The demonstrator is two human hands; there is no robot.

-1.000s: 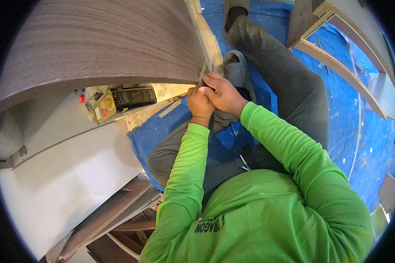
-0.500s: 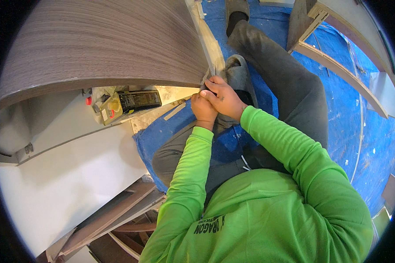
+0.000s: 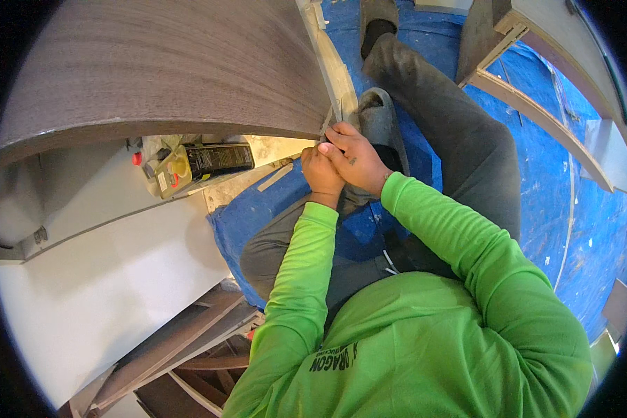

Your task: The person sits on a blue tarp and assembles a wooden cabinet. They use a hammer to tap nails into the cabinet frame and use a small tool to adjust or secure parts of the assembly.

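A dark brown wood-grain panel (image 3: 167,63) fills the upper left, its near corner reaching my two hands. My left hand (image 3: 320,172) is closed in a fist just below that corner. Over and against it lies my right hand (image 3: 360,159), fingers curled, with the fingertips close to the panel's edge. A thin greyish sliver (image 3: 326,121) shows at the corner above my fingers; I cannot tell whether it is a strip or a tool. Whatever sits inside both grips is hidden by the fingers.
Beneath the panel stand a dark tin can (image 3: 219,160) and a plastic bottle (image 3: 173,171) beside a white board (image 3: 118,272). Wood offcuts (image 3: 181,334) lie at lower left. A blue sheet (image 3: 550,209) covers the floor, with a wooden frame (image 3: 536,118) at upper right.
Both hands stay closed together at the panel corner, almost unmoved. The view has shifted very slightly.
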